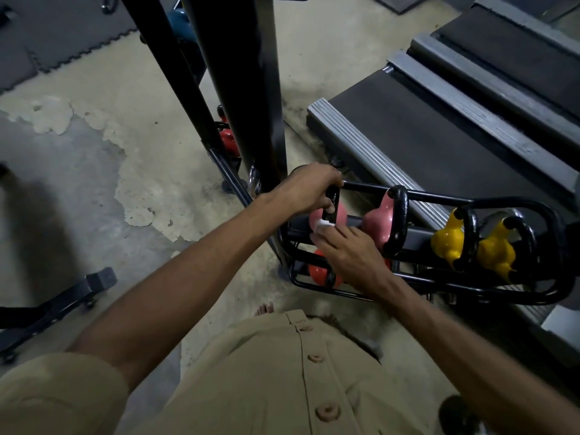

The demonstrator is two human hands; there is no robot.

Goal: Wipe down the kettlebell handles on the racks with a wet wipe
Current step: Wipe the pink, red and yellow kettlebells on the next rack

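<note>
1. Beige buttoned shirt (282,387) fills the bottom of the view, and both bare forearms reach forward and down from it.
2. The left hand (309,189) is palm-down with its fingers curled round the top of the black handle (333,200) of a pink kettlebell (341,215).
3. The right hand (348,249) lies just below it, back upward and fingers stretched forward. It pinches a small white wet wipe (323,226) at the fingertips and presses it to the lower part of that same handle, where the handle meets the pink body.
4. That kettlebell sits at the left end of the upper tier of a low black tubular rack (518,204).
5. Further right on the same tier stand a second pink kettlebell (379,222) and then two yellow kettlebells (447,243) (497,255), all with glossy black handles.
6. A red kettlebell (317,273) rests on the lower tier, partly hidden under the right hand.
7. Black upright posts (251,89) rise just left of the rack, with another red kettlebell (226,138) behind them.
8. Treadmill decks (408,130) with grey ribbed side rails lie beyond the rack on the right.
9. The floor (125,171) is worn, patchy concrete, with dark interlocking rubber mats (47,32) at the top left.
</note>
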